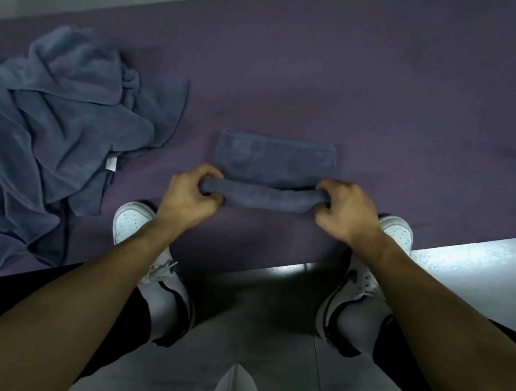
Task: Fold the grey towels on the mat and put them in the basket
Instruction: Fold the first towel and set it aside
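Note:
A grey towel (pixel 274 161) lies flat on the purple mat (pixel 360 104) in front of me, its near edge turned up into a narrow roll. My left hand (pixel 189 197) grips the left end of that roll. My right hand (pixel 345 210) grips its right end. A heap of several crumpled grey towels (pixel 53 122) sits on the mat to the left, apart from both hands. No basket is in view.
My two white shoes (pixel 132 221) (pixel 396 230) rest on the mat's near edge, either side of my hands. Grey tiled floor (pixel 267 311) lies below the mat, and more floor shows beyond its far edge.

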Tool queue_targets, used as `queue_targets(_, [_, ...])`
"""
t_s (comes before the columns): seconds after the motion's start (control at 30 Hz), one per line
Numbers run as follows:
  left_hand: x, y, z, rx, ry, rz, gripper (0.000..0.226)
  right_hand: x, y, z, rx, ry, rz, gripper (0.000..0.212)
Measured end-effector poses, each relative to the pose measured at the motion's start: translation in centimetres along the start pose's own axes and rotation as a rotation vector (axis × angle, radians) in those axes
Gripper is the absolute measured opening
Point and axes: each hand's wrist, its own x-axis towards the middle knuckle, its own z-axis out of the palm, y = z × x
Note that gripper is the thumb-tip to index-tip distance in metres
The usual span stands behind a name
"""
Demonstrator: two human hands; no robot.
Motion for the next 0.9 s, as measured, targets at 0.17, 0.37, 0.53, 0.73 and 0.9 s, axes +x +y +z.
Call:
queue_targets(0.17, [4.9,1.7,0.0,-0.337,0.108,-0.169,0.02,3.5,1.1,-1.0,0.502,0.067,0.284,0.015])
queue_targets(0.37, [8.1,0.8,2.7,-0.227,0.141,-0.28,0.02,6.3,1.9,0.6,0.781,0.091,0.452,0.02])
queue_targets(0.53, [8.8,1.3,4.8,-0.083,0.311,-0.262,0.033,7.2,2.3,0.9,0.555,0.106,0.335,0.028])
queue_targets(0.73, [7.6,1.9,6.1,-0.099,0.468,-0.334,0.032,9.5,0.5,2.5,0.248,0.161,0.257,0.034])
queue_targets(0.9, [8.4,2.2,5.6,0.528,0.218,0.225,0.046,9.1,-1.4,3.6,-0.056,0.228,0.323,0.048])
